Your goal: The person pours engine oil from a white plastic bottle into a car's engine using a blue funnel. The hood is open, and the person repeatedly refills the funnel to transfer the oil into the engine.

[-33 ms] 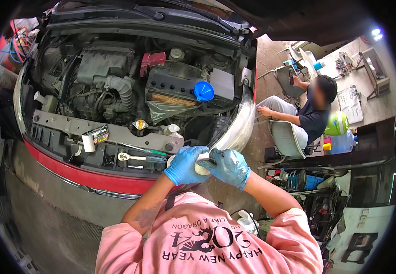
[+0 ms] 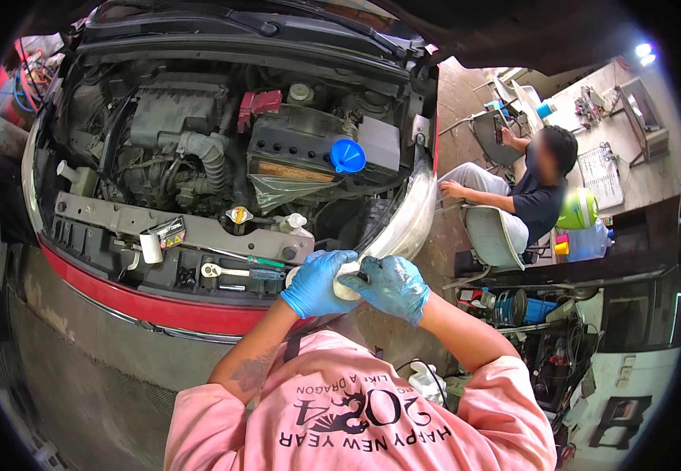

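Head view: gloved left hand (image 2: 319, 282) curls around pale round object (image 2: 346, 287); smudged gloved right hand (image 2: 395, 289) has bent fingers against its right side, exact grip can't tell. Object sits between both hands, near headlight (image 2: 408, 217). Ratchet (image 2: 227, 272) lies left on car front; blue funnel (image 2: 347, 156) beyond, by battery (image 2: 293, 140).

Wearer's upper body: short-sleeved T-shirt (image 2: 254, 439), salmon pink, loosely creased; chest print (image 2: 348, 412) in black, comprising lettering, large numerals and a dragon-like silhouette; left gloved hand (image 2: 318, 284) in thin light-blue disposable material, wrinkled, ending at the wrist; right gloved hand (image 2: 395, 289) in matching blue, darkly smudged over the fingers; tattoo (image 2: 252, 372), a faint dark patterned patch, on the left arm below the sleeve.
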The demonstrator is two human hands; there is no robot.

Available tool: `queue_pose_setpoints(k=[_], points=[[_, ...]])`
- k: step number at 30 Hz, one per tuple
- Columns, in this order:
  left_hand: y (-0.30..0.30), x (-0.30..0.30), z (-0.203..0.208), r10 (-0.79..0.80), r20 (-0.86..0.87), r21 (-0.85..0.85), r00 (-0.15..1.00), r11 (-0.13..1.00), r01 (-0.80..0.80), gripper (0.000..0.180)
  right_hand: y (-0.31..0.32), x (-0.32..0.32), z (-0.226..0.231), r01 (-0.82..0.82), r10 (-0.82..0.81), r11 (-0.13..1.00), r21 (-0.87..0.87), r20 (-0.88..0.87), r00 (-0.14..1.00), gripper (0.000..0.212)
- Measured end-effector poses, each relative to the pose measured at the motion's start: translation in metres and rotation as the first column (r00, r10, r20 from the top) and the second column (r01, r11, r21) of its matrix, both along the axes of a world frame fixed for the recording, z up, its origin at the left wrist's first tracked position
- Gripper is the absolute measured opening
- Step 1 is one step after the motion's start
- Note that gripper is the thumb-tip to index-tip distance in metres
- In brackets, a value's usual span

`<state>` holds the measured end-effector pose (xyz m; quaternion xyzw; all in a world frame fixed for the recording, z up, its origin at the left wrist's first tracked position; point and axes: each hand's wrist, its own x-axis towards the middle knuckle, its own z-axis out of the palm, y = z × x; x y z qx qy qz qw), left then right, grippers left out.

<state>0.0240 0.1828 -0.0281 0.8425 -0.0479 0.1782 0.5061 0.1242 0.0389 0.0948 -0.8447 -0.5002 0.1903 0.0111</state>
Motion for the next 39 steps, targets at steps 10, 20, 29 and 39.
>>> queue_pose_setpoints(k=[10,20,29,39], points=[[0.005,0.009,-0.007,-0.081,-0.009,-0.059,0.997,0.995,0.080,0.084,-0.018,0.021,-0.010,-0.374,0.400,0.861,0.345,-0.004,0.917,0.027],[0.010,-0.009,0.002,-0.044,-0.078,-0.074,0.996,0.997,0.038,0.089,-0.040,0.025,-0.006,-0.054,0.132,0.898,0.437,-0.152,0.979,0.037],[-0.002,-0.033,0.009,0.089,-0.032,0.055,0.996,0.995,-0.087,0.093,-0.070,0.077,-0.065,0.508,-0.329,0.756,0.414,-0.431,0.840,0.036],[-0.050,-0.036,-0.008,0.584,-0.001,0.066,0.812,0.810,-0.583,0.095,0.014,0.290,-0.163,0.246,-0.366,0.709,0.661,0.046,0.930,0.024]])
